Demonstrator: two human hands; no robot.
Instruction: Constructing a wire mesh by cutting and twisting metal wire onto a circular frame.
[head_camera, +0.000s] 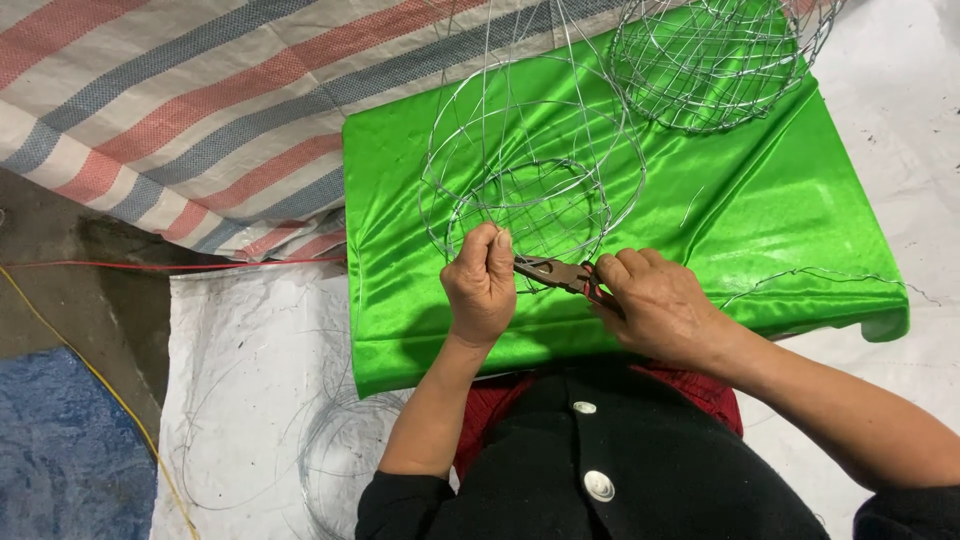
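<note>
The left hand pinches the empty wire basket frame's rim; the right hand is clenched round pliers biting there.

Bright green cloth, red-blue-white striped tarp, silver wire frame, brown red-handled pliers.

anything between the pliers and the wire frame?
Nothing visible. The right hand holds the pliers, whose tip reaches the near rim of the wire frame, right beside where the left hand pinches it. Only green cloth lies beneath.
</note>
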